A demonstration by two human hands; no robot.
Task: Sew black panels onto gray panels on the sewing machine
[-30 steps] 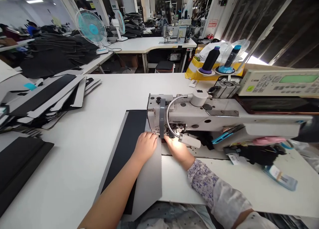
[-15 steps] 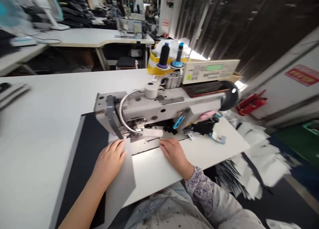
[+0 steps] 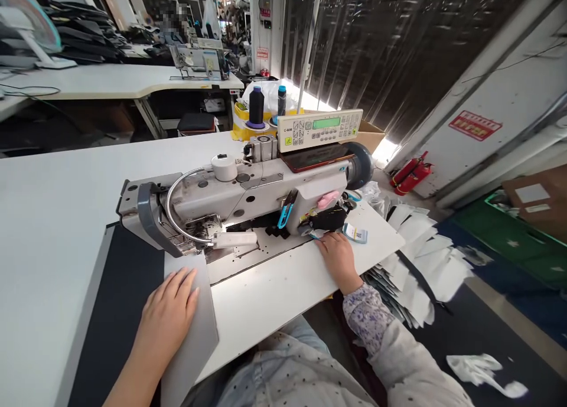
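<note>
My left hand (image 3: pixel 170 312) lies flat, fingers stretched out, on a light grey panel (image 3: pixel 201 318) joined to or lying over a dark sheet (image 3: pixel 128 271). The panel's far edge reaches under the head of the sewing machine (image 3: pixel 234 200), by its needle area. My right hand (image 3: pixel 340 262) is at the base of the machine's pillar, fingers bent together around a small pale-blue and grey item that I cannot make out. Beside it are a black bundle (image 3: pixel 330 219) and a labelled packet (image 3: pixel 355 233). Blue thread snips (image 3: pixel 287 211) hang on the machine.
Thread cones (image 3: pixel 256 107) stand behind the machine, near its control panel (image 3: pixel 321 129). A phone (image 3: pixel 314 157) rests on the machine arm. White cut pieces (image 3: pixel 425 259) hang and pile off the table's right side. A red fire extinguisher (image 3: pixel 411 173) stands by the wall.
My right hand has moved right along the table from near the needle plate to the items by the machine's pillar. My left hand stays on the grey panel. The view has turned right.
</note>
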